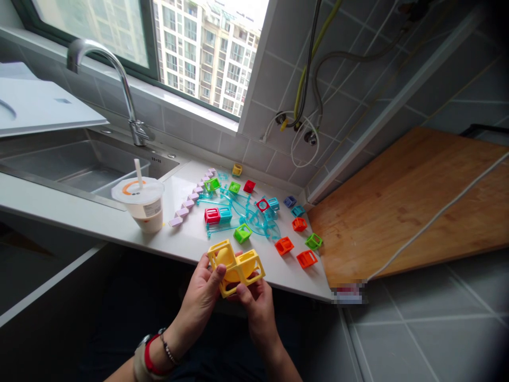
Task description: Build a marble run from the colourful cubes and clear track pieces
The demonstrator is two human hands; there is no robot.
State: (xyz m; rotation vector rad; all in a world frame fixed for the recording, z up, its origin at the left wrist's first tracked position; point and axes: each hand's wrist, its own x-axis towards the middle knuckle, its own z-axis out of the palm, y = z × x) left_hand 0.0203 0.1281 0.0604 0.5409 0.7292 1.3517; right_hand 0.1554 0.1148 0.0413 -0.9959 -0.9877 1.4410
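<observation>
Indoors, a white counter (181,241) adjoins a sink (59,159); left fingers (214,278) and right fingers (244,294) clasp yellow blocks (237,268).

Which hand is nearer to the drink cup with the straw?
Left. The left hand holds the near side of the yellow piece, right of the drink cup; the right hand holds its far side, farther right.

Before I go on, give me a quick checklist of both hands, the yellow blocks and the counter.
1. Left hand gripping the yellow block assembly: ok.
2. Right hand supporting its other side: ok.
3. Yellow blocks firmly locked together: cannot tell.
4. Lidded drink cup upright on the countertop: ok.
5. Countertop just beyond the assembly free of loose pieces: not ok; a green cube sits there.
</observation>
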